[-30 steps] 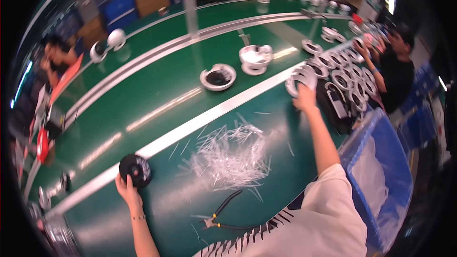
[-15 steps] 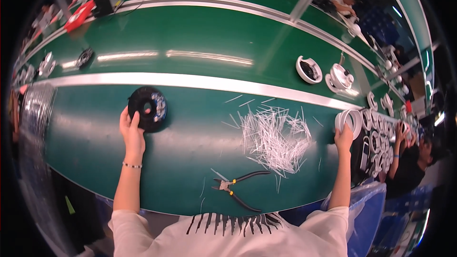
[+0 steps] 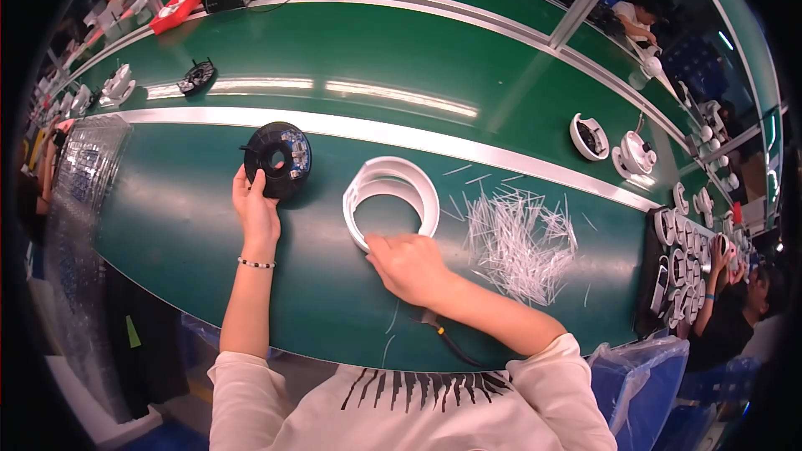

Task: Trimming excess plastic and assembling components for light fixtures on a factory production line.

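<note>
White ring (image 3: 391,200) beside clear strips (image 3: 520,238), probably ties.

black round part (image 3: 278,159), white ring housing (image 3: 391,200), pale clear ties (image 3: 520,240), green bench (image 3: 192,234) with a silver stripe (image 3: 501,159).

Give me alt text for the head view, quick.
On a green bench, the left hand grips a black round part while the right hand rests on the near edge of a white ring. A pile of thin white strips lies right of the ring.
</note>
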The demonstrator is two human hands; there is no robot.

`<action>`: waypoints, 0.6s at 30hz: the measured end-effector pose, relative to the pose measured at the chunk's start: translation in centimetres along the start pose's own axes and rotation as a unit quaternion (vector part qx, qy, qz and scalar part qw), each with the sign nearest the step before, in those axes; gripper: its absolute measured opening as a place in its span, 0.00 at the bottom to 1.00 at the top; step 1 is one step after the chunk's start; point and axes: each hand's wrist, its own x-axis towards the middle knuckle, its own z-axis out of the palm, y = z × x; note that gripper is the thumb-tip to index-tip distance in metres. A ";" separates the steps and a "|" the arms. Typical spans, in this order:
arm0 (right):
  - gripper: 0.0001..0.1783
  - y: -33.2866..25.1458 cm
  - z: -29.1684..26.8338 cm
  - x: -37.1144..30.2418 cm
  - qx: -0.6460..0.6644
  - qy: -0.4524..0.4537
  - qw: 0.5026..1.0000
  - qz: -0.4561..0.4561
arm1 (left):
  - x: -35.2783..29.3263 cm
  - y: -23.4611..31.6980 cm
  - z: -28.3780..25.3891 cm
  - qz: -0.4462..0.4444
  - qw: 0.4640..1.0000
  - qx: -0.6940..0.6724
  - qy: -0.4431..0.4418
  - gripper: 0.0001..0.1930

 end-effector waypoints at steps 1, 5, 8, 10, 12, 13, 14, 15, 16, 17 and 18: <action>0.10 -0.5 1.2 0.1 -0.016 -0.043 0.998 0.037 | 0.2 0.2 -0.2 0.005 1.000 -0.003 0.013 0.15; 0.17 -1.9 1.7 0.8 -0.017 -0.098 0.990 0.102 | 0.4 0.5 -0.7 -0.007 1.000 -0.005 0.017 0.15; 0.35 -2.9 -2.4 2.1 0.032 -0.088 0.988 0.123 | 0.4 0.2 -0.8 -0.023 1.000 -0.014 0.013 0.16; 0.50 -2.9 -4.6 3.3 -0.058 0.021 0.994 0.087 | -0.1 0.4 -0.9 -0.019 1.000 -0.012 0.009 0.18; 0.61 -2.8 -4.9 3.5 -0.107 -0.079 0.975 0.180 | -0.7 0.1 -0.3 -0.031 0.999 -0.015 -0.014 0.21; 0.62 -2.6 -4.4 3.3 -0.112 -0.117 0.967 0.197 | -0.8 -0.3 -0.1 -0.036 0.999 -0.023 -0.033 0.22; 0.62 -2.2 -3.7 2.8 -0.112 -0.112 0.968 0.194 | -1.4 -0.3 0.7 -0.049 0.998 -0.009 -0.035 0.23; 0.62 -1.8 -3.0 2.2 -0.091 -0.114 0.969 0.197 | -1.9 -0.2 1.4 -0.056 0.997 0.003 -0.049 0.23; 0.61 -1.7 -2.6 2.0 -0.068 -0.118 0.970 0.200 | -2.4 -0.4 1.5 -0.056 0.997 0.004 -0.062 0.23; 0.61 -1.7 -2.5 1.8 -0.070 -0.107 0.971 0.204 | -2.6 -0.8 1.5 -0.046 0.995 -0.003 -0.087 0.23; 0.61 -1.5 -2.6 1.8 -0.067 -0.105 0.971 0.203 | -2.8 -0.9 1.5 -0.038 0.994 0.008 -0.107 0.23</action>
